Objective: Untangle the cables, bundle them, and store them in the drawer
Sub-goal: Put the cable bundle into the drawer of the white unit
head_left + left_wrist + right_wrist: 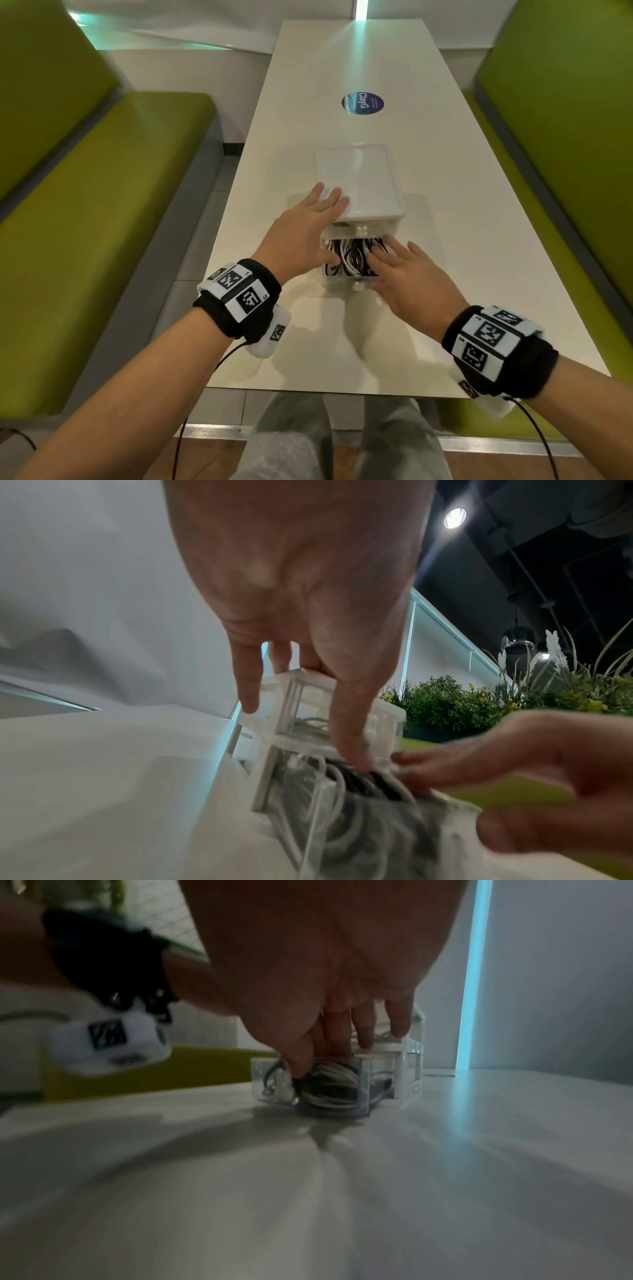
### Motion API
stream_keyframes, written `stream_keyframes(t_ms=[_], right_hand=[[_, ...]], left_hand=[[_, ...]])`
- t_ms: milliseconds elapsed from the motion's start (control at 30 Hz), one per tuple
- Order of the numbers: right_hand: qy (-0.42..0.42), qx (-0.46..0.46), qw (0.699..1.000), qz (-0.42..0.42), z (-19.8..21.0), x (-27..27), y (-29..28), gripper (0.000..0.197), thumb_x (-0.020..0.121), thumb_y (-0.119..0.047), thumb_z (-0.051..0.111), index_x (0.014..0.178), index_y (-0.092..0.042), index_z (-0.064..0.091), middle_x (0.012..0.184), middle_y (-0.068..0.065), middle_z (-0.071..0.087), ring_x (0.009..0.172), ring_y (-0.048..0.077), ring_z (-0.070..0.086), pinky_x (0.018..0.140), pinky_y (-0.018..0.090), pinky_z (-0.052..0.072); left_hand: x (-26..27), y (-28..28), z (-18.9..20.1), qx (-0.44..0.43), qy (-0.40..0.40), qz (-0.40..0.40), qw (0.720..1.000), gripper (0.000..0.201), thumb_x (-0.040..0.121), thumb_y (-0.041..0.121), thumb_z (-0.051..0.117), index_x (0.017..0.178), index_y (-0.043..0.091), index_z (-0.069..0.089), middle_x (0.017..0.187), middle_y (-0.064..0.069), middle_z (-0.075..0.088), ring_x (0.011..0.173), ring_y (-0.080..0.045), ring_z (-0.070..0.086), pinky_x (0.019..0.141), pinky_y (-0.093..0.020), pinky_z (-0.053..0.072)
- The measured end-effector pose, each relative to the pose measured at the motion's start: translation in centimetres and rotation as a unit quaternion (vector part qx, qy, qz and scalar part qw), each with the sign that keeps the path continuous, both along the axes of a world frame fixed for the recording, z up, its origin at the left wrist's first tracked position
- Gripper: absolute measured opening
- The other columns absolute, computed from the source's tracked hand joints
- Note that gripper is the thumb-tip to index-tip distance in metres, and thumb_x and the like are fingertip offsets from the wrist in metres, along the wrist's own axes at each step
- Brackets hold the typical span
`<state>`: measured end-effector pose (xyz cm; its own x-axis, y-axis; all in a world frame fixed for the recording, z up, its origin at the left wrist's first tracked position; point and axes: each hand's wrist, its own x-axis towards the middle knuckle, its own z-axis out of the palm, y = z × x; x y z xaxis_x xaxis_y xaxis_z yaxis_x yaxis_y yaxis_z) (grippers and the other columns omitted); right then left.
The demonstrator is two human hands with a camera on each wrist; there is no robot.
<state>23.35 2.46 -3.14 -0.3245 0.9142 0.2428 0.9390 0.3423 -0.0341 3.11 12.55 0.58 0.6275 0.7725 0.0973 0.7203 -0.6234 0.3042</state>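
Note:
A small clear plastic drawer unit stands mid-table, and its lower drawer is pulled out toward me. Coiled black and white cables fill that drawer. My left hand lies flat on the unit's top with straight fingers, its thumb reaching down to the cables at the drawer's left side. My right hand presses flat fingers onto the cables from the right. In the left wrist view the left hand's thumb touches the cables. The right wrist view shows the right hand's fingertips on the cables.
The long white table carries a round blue sticker beyond the unit. Green benches flank both sides. The table's near edge is just above my knees. Plants stand behind the right bench.

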Motion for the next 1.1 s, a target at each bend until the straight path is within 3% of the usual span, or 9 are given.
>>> stream_keyframes(t_ms=[133, 300, 500, 600, 733, 833, 933, 1000, 1100], right_hand=[[0.087, 0.009, 0.994, -0.057, 1.8, 0.8, -0.2, 0.073, 0.074, -0.047, 0.076, 0.134, -0.019, 0.046, 0.140, 0.012, 0.037, 0.134, 0.033, 0.035, 0.102, 0.047, 0.045], [0.079, -0.060, 0.994, -0.039, 1.4, 1.7, 1.9, 0.108, 0.068, -0.065, 0.065, 0.152, -0.024, 0.011, 0.162, 0.006, 0.002, 0.150, 0.026, -0.003, 0.118, 0.053, 0.016], [0.069, -0.017, 0.995, -0.068, 1.7, 0.9, 3.4, 0.099, 0.059, -0.041, 0.087, 0.140, -0.012, 0.037, 0.147, 0.011, 0.039, 0.140, 0.034, 0.027, 0.102, 0.051, 0.043], [0.058, 0.006, 0.996, -0.065, 2.0, 0.8, 3.8, 0.092, 0.056, -0.037, 0.091, 0.131, -0.014, 0.043, 0.137, 0.012, 0.045, 0.129, 0.035, 0.035, 0.095, 0.051, 0.046], [0.122, -0.036, 0.990, -0.067, 2.0, 1.8, 4.1, 0.090, 0.064, -0.043, 0.085, 0.138, -0.028, 0.036, 0.154, 0.009, 0.019, 0.139, 0.031, 0.020, 0.107, 0.049, 0.035], [0.195, -0.086, 0.974, -0.080, 1.2, 1.9, 4.0, 0.091, 0.074, -0.039, 0.079, 0.146, -0.036, 0.024, 0.161, -0.004, -0.006, 0.142, 0.028, 0.028, 0.097, 0.042, 0.044], [0.188, -0.050, 0.974, -0.113, 1.1, 0.7, 4.4, 0.078, 0.078, -0.031, 0.078, 0.140, -0.031, 0.031, 0.160, 0.001, 0.000, 0.118, 0.029, 0.054, 0.076, 0.038, 0.054], [0.198, -0.040, 0.971, -0.129, 1.2, 0.1, 4.7, 0.073, 0.078, -0.023, 0.078, 0.137, -0.027, 0.036, 0.159, 0.002, 0.004, 0.108, 0.027, 0.059, 0.067, 0.035, 0.053], [0.284, -0.049, 0.953, -0.100, 1.0, 0.6, 4.4, 0.085, 0.074, -0.021, 0.080, 0.142, -0.027, 0.031, 0.159, -0.001, 0.007, 0.123, 0.014, 0.047, 0.070, 0.028, 0.048]], left_hand=[[-0.7, -0.5, -0.9, -0.013, -0.018, -0.020, 1.000, 0.119, 0.063, 0.048, 0.084, 0.155, 0.026, 0.012, 0.162, 0.011, 0.004, 0.149, -0.008, -0.011, 0.108, -0.042, 0.042], [-0.8, -0.1, -0.7, -0.024, -0.007, -0.033, 0.999, 0.124, 0.059, 0.058, 0.083, 0.155, 0.027, 0.011, 0.162, 0.013, -0.001, 0.147, -0.005, -0.016, 0.108, -0.040, 0.036], [-0.4, 0.4, -1.4, 0.009, -0.053, -0.011, 0.998, 0.106, 0.063, 0.043, 0.085, 0.150, 0.025, 0.028, 0.160, 0.009, 0.019, 0.150, -0.011, 0.001, 0.114, -0.039, 0.033], [-0.2, 0.3, -1.7, 0.024, -0.070, 0.000, 0.997, 0.100, 0.065, 0.040, 0.085, 0.148, 0.026, 0.032, 0.158, 0.010, 0.024, 0.149, -0.011, 0.006, 0.112, -0.039, 0.036], [-0.6, 0.4, -1.7, 0.018, -0.068, -0.006, 0.998, 0.100, 0.065, 0.043, 0.084, 0.148, 0.030, 0.031, 0.158, 0.013, 0.022, 0.149, -0.006, 0.003, 0.107, -0.040, 0.043], [-0.4, 0.3, -1.9, 0.026, -0.067, -0.003, 0.997, 0.097, 0.067, 0.043, 0.083, 0.148, 0.030, 0.030, 0.158, 0.013, 0.021, 0.149, -0.007, 0.003, 0.099, -0.045, 0.049], [0.1, 0.2, -2.5, 0.062, -0.095, 0.011, 0.994, 0.084, 0.072, 0.030, 0.081, 0.145, 0.024, 0.039, 0.156, 0.006, 0.031, 0.149, -0.014, 0.013, 0.101, -0.041, 0.048], [0.4, 0.2, -2.8, 0.073, -0.126, 0.010, 0.989, 0.079, 0.073, 0.023, 0.081, 0.142, 0.021, 0.043, 0.154, 0.003, 0.035, 0.148, -0.017, 0.018, 0.106, -0.039, 0.044], [0.1, 0.2, -2.9, 0.017, -0.168, 0.027, 0.985, 0.090, 0.068, 0.020, 0.085, 0.144, 0.026, 0.038, 0.158, 0.003, 0.023, 0.148, -0.014, 0.016, 0.105, -0.038, 0.044]])
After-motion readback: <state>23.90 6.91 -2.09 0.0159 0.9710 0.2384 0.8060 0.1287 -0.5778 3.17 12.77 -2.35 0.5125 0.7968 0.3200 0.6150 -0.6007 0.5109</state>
